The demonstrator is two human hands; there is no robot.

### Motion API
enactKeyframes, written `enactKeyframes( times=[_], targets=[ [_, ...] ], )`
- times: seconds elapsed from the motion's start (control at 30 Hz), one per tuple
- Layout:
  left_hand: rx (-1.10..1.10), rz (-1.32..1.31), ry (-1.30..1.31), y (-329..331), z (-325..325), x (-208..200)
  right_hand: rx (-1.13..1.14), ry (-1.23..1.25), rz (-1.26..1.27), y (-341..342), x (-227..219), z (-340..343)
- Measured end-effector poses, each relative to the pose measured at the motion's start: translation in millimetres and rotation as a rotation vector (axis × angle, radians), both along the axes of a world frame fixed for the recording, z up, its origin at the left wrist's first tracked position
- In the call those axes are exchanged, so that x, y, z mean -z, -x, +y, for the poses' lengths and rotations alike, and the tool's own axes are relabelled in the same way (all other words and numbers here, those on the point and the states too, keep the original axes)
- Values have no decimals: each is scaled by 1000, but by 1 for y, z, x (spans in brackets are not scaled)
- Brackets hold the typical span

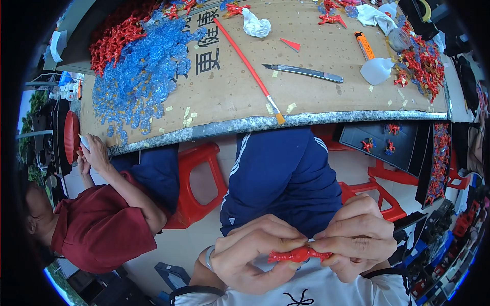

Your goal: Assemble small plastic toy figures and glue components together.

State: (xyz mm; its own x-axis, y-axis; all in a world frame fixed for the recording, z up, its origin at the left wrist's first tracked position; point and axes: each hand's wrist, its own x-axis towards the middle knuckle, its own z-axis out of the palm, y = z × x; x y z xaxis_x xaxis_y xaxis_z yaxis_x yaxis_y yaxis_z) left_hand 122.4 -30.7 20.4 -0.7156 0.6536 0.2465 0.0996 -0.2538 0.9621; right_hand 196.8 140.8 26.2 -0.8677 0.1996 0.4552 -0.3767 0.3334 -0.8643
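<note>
Close to my body, above my lap, I hold a small glossy red plastic figure [300, 254] crosswise between both hands. My left hand [251, 250] is closed, pinching the figure's left end and middle between thumb and fingers. The right hand [359, 235] is closed too, with its fingertips gripping the right end. Both sets of fingertips almost meet over the figure, covering part of it.
On the cardboard-covered table [229, 97] lie a red-handled brush [247, 66], a craft knife [303, 73], a white bottle [376, 70], a heap of clear blue pieces [145, 66] and red figures [120, 43]. A co-worker [102, 224] sits left; a dark tray [377, 145] stands right.
</note>
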Motion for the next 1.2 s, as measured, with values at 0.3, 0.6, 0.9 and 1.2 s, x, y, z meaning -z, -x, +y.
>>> enactKeyframes(
  times=[0.3, 0.6, 0.9, 1.2],
  targets=[
    [30, 11, -29, 0, 0, -2, 17, -31, -1, -6, -2, 0],
    [-43, 29, 3, -4, 1, -3, 106, 12, 48, -3, -1, -10],
    [-54, 65, 34, -9, 1, -7, 69, -29, -2, -13, -1, -6],
    [-7, 32, 15, -8, 3, -4, 80, -36, 40, -12, 0, -4]
  ],
)
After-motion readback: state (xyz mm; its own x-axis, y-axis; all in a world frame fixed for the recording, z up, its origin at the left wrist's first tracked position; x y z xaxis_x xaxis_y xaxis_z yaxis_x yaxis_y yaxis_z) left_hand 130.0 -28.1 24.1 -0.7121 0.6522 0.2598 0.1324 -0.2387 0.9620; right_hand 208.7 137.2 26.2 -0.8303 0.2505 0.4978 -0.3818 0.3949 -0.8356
